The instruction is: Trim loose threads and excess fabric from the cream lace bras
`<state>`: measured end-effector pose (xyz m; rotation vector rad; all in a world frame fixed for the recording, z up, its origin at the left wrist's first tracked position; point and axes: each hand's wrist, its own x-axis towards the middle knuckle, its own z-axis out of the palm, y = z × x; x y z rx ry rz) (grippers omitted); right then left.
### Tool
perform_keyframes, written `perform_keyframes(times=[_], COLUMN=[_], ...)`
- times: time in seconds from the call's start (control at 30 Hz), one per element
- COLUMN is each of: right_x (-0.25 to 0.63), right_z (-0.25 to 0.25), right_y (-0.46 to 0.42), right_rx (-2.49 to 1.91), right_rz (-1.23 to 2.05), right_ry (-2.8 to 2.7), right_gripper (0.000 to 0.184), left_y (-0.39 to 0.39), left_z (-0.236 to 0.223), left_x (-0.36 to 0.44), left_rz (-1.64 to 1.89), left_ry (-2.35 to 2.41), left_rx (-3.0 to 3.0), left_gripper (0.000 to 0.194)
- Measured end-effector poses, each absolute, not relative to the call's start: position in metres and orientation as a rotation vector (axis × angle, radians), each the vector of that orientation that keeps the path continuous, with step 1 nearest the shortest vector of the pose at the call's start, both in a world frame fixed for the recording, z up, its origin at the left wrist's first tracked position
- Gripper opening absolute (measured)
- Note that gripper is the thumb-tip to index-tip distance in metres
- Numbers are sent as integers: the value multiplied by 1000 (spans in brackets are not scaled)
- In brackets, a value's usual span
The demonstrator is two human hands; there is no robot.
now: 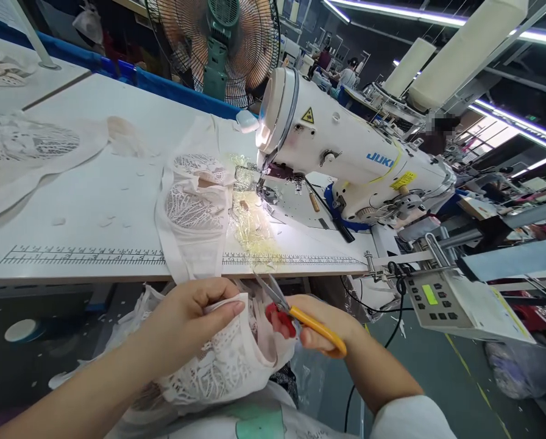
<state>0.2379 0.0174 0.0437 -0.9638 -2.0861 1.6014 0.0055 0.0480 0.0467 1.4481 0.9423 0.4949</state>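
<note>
My left hand (pixel 204 317) pinches the edge of a white lace bra (pixel 222 372) that lies over my lap, below the table's front edge. Scissors (pixel 316 329) with orange handles are in my right hand (pixel 328 320), just right of that edge. Their blades point up and to the left, slightly apart, and do not visibly touch the fabric. A red patch shows by the right fingers; what it is I cannot make out. Another white lace bra (pixel 195 207) lies on the table and hangs over its front edge.
A JUKI sewing machine (pixel 346 146) stands at the table's right, with yellowish clear film (pixel 255 225) beside its needle. More lace pieces (pixel 39 146) lie at left. A fan (pixel 216 49) stands behind, and a control box (pixel 465 305) hangs at right. Several people sit far back.
</note>
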Motion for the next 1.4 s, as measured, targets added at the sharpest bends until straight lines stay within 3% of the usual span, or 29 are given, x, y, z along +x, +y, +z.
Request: perform_keyframes(times=[0.13,0.5,0.9,1.17,1.3,1.4], right_x=[251,252,247,237,232,227], right_z=[35,41,26,29,32,32], right_y=[9,15,5,1,3,2], right_rx=[-990,-892,-879,-1149,-1289,-1344], right_rz=[1783,1786,2216,1682,1204,1073], right_ry=[-2104,-2261,-1746,-1867,-2259,-2446], right_gripper=[71,66,65,67,69,61], left_y=[53,50,60,47,45,48], left_z=[50,60,62,67,66,59], left_x=[1,-2,-10,-5,-3,-2], left_rz=[469,406,270,324,383,392], left_ry=[965,964,844,1030,1009,980], left_rx=[1490,1748,2027,1619,1407,1310], left_gripper=[31,25,27,24,26,29])
